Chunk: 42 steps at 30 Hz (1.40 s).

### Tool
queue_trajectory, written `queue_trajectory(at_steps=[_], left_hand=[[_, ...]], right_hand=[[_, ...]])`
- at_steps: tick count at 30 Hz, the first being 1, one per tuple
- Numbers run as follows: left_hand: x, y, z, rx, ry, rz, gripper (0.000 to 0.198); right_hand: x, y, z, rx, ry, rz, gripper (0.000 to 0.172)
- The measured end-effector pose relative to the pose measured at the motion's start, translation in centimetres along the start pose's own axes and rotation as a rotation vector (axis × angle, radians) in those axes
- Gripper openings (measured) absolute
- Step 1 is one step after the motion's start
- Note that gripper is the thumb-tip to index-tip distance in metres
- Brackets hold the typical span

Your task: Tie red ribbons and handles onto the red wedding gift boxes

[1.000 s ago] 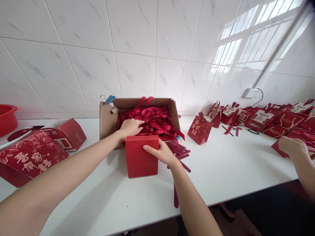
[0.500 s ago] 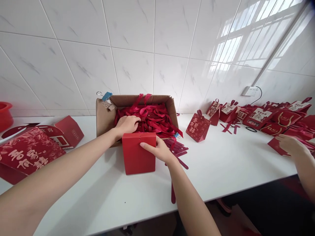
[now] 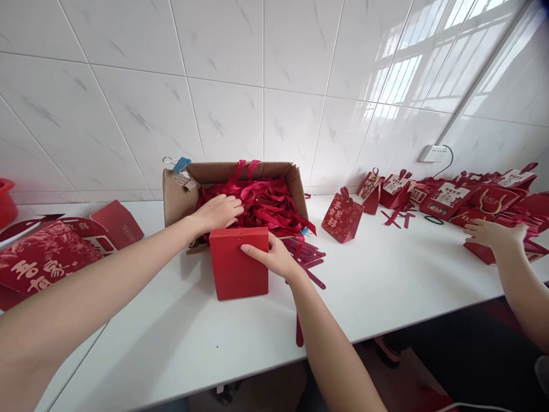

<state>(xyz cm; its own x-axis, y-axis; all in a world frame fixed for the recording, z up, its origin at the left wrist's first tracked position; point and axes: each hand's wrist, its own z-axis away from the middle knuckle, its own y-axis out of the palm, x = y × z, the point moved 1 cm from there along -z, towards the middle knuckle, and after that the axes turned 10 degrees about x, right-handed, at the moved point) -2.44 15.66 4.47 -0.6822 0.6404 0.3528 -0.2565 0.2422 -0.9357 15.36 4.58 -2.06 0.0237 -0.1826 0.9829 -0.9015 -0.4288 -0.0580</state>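
Note:
My right hand (image 3: 274, 256) grips a red gift box (image 3: 239, 269) by its right side, thumb on the face towards me and the other fingers behind. The box is upright and plain on this side, with small holes at its top edge. My left hand (image 3: 218, 212) reaches over the open cardboard box (image 3: 178, 200), its fingers bent down among the red ribbons (image 3: 274, 200). Its fingertips are partly hidden, so anything between them does not show. Dark red strips (image 3: 311, 257) lie on the table behind my right hand.
A finished-looking gift box (image 3: 341, 217) with a ribbon loop stands to the right. Past it, many red boxes (image 3: 448, 197) crowd the wall. Another person's hand (image 3: 497, 234) is spread over a red box there. More printed boxes (image 3: 47, 260) and a red tub (image 3: 6, 200) are at left.
My left hand has shifted slightly among the ribbons, its fingers pointing more to the right. My right hand keeps hold of the box. The other person's hand has spread and moved left.

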Motion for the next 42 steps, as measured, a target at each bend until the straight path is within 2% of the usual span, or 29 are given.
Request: queue_trajectory(at_steps=[3, 6, 10, 13, 16, 19, 22, 25, 27, 30, 32, 35, 37, 39, 42], left_hand=[[0.7, -0.1, 0.1, -0.008, 0.082, -0.072, 0.011], [1.8, -0.5, 0.2, -0.008, 0.058, -0.027, 0.012], [3.0, -1.7, 0.6, -0.03, -0.048, 0.071, 0.013], [3.9, -3.0, 1.1, -0.001, -0.182, 0.191, 0.012], [4.8, -4.2, 1.4, -0.015, -0.348, 0.352, 0.03], [5.8, -5.0, 1.7, -0.057, -0.481, 0.341, 0.039], [6.6, -5.5, 1.9, -0.032, -0.515, 0.278, 0.034], [6.9, -6.2, 2.0, -0.041, -0.454, 0.253, 0.03], [6.7, -7.0, 2.2, -0.074, -0.451, 0.393, 0.025], [6.0, -8.6, 2.6, -0.215, -0.582, 0.934, 0.013], [5.4, -10.0, 3.0, -0.292, -0.606, 1.226, 0.005], [4.1, -11.8, 4.5, -0.351, -0.504, 1.438, 0.006], [2.9, -12.3, 6.2, -0.455, -0.405, 1.584, 0.007], [1.3, -12.0, 8.0, -0.56, -0.334, 1.692, 0.002], [-1.0, -10.5, 10.3, -0.657, -0.371, 1.617, 0.003]], right_hand=[[0.1, 0.0, 0.0, -0.005, -0.004, 0.002, 0.047], [0.1, 0.1, 0.0, -0.006, -0.023, 0.004, 0.046], [-0.2, 0.1, -0.1, -0.022, -0.022, 0.016, 0.047], [-0.4, 0.1, -0.1, -0.021, -0.027, 0.03, 0.046], [-0.4, 0.1, -0.1, -0.018, -0.044, 0.046, 0.046], [-0.3, 0.2, -0.1, -0.035, -0.033, 0.068, 0.046], [-0.4, 0.3, -0.1, -0.039, -0.022, 0.047, 0.046], [-0.6, 0.4, -0.2, -0.037, -0.037, 0.016, 0.046], [-0.9, 0.4, -0.3, -0.046, -0.05, 0.029, 0.046], [-1.1, 0.3, -0.4, -0.067, -0.066, 0.072, 0.044], [-1.2, 0.2, -0.5, -0.079, -0.087, 0.095, 0.043], [-1.1, 0.2, -0.4, -0.084, -0.133, 0.102, 0.04], [-1.0, 0.2, -0.4, -0.075, -0.15, 0.091, 0.038], [-1.0, 0.4, -0.4, -0.062, -0.145, 0.07, 0.038], [-1.1, 0.7, -0.3, -0.049, -0.133, 0.016, 0.043]])
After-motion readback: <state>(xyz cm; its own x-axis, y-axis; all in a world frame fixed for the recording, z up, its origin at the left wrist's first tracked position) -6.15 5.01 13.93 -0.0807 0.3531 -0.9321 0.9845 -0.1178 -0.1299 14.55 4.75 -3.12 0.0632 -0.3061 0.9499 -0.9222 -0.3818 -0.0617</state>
